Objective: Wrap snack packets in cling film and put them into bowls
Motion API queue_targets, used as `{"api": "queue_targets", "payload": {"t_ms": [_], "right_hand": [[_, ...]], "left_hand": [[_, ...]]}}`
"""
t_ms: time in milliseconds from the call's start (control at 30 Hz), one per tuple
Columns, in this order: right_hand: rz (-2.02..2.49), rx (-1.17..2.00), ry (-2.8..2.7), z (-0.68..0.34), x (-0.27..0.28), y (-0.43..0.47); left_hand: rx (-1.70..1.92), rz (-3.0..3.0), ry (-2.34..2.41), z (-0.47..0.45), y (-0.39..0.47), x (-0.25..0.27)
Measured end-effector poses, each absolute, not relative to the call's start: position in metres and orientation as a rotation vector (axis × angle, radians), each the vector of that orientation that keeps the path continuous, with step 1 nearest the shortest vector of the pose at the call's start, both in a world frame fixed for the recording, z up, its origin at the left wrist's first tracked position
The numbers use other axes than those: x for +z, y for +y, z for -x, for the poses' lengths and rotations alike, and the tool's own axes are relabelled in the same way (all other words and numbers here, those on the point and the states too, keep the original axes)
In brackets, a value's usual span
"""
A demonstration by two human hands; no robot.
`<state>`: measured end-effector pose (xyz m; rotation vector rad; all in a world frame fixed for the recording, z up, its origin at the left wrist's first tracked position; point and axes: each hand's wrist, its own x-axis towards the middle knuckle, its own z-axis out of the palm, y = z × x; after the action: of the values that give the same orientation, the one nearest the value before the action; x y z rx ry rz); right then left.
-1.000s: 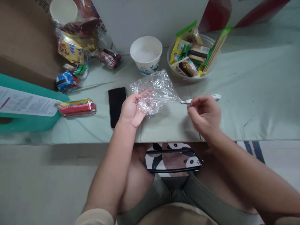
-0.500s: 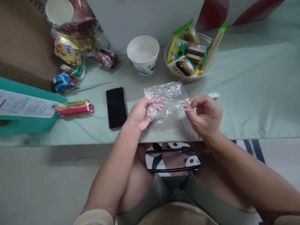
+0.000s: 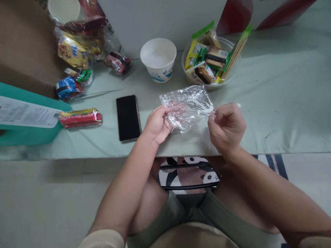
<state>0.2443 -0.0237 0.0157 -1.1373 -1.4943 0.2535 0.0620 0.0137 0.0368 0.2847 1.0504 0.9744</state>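
Note:
A crinkled, see-through plastic bag (image 3: 197,98) is stretched between my two hands above the table's front edge. My left hand (image 3: 161,124) grips its left side, thumb on top, and the fingers show through the film. At the other side, my right hand (image 3: 227,125) pinches a twisted corner of the plastic, its fingers curled closed. A black phone (image 3: 128,118) lies face up just left of my left hand. Behind the bag stands a white paper tub (image 3: 159,63) with a blue print. A small white object (image 3: 239,105) is mostly hidden behind my right hand.
A clear round bowl (image 3: 184,70) of wrapped snacks stands at the back right. More packets, among them a yellow biscuit pack (image 3: 72,51) and a red packet (image 3: 81,119), lie left. A green container (image 3: 28,137) and a brown box (image 3: 26,44) border that side.
My right hand has moved slightly right, pulling its corner of the plastic tauter. The bag has spread wider at the top. My left hand still holds its side.

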Motion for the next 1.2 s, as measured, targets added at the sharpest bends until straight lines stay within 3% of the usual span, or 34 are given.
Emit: {"api": "queue_targets", "payload": {"t_ms": [533,1200], "right_hand": [[1.216,0.327,-1.518,-0.238,0.011,-0.029],[1.07,0.328,-1.466,-0.24,0.018,-0.02]], "left_hand": [[1.211,-0.173,1.024,-0.038,0.029,0.033],[1.017,-0.184,1.031,-0.067,0.018,0.027]]}}
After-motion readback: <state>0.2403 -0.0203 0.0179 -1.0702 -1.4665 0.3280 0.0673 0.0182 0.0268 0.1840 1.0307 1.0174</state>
